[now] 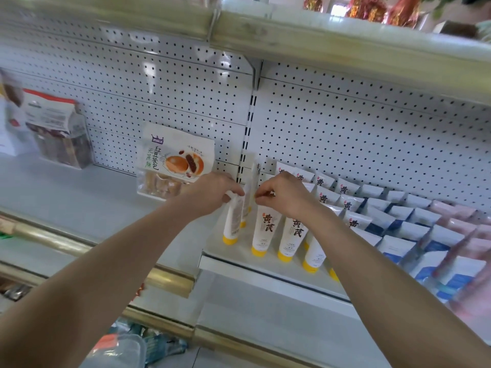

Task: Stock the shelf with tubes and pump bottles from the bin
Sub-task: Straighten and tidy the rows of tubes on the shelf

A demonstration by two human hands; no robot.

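At centre frame our left grip (212, 192) clamps a yellow-capped tube (233, 220) and our right grip (281, 195) pinches the tube behind (254, 171); we should seat both cap-down, square on the shelf (233, 266)

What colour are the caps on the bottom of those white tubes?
Yellow. The caps show best in the head view.
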